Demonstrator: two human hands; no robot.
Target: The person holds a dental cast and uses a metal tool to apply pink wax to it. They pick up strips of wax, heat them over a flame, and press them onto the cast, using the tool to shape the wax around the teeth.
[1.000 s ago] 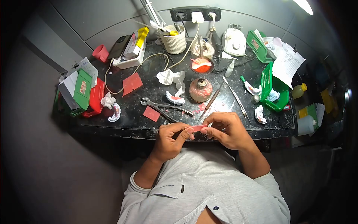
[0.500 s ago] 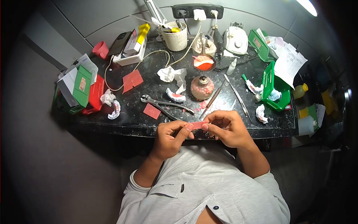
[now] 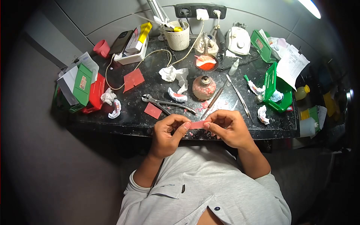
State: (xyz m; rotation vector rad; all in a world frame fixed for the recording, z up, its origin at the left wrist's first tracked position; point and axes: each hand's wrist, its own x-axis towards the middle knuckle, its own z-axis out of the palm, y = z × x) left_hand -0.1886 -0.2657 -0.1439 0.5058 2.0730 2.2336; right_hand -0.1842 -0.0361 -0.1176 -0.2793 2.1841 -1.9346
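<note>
Between my two hands is a strip of pink wax (image 3: 197,125), held level above the bench's front edge. My left hand (image 3: 168,135) pinches its left end between thumb and fingers. At the right end, my right hand (image 3: 230,129) grips it the same way. Just beyond my left hand lie a small square of pink wax sheet (image 3: 153,111) and metal pliers (image 3: 165,102). A wax-spattered spirit burner (image 3: 204,87) stands past the strip, with a wax knife (image 3: 215,100) beside it. White plaster casts with pink wax (image 3: 177,95) lie nearby.
A dish of red and pink wax (image 3: 206,62) stands behind the burner. Green and red bins (image 3: 93,92) flank the left side, and a green bin (image 3: 279,93) sits at the right. A larger wax sheet (image 3: 134,80), crumpled tissue (image 3: 175,76) and a metal tool (image 3: 240,98) lie between.
My left hand has shifted slightly left along the strip, so more of the strip's left end shows. My right hand has hardly moved and keeps its pinch.
</note>
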